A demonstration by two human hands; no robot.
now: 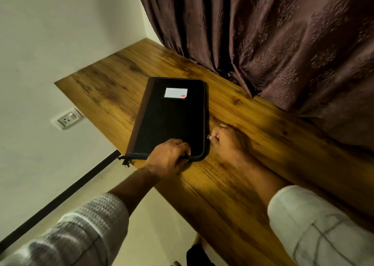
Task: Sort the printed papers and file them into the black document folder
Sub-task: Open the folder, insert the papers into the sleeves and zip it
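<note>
The bench [232,184] is a long slab of warm, strongly grained wood, running from the near right to a far corner where it meets a plain white wall [50,33]. A heavy maroon curtain [273,33] with an embossed leaf pattern hangs along its far side, its folds brushing the wood. On the wall to the left, lower than the benchtop, sits a white socket [66,119]. A black strip [60,197] runs along the foot of the wall, and the floor [162,215] is pale.

The folder [172,120] lies flat and closed on the left part of the bench, its near-left corner at the bench's edge. It has a brownish spine down its left side and a white lined label [175,93] with a red mark near its far end. A frayed dark tuft [125,161] sticks out at its near-left corner.

The left hand [169,157] grips the folder's near edge, fingers curled over the cover. The right hand [226,142] rests on the wood just right of the folder, thumb and finger pinching the small metal zip pull [208,137] on its right edge. Both arms wear pale checked sleeves [81,231] pushed up from the wrists.
</note>
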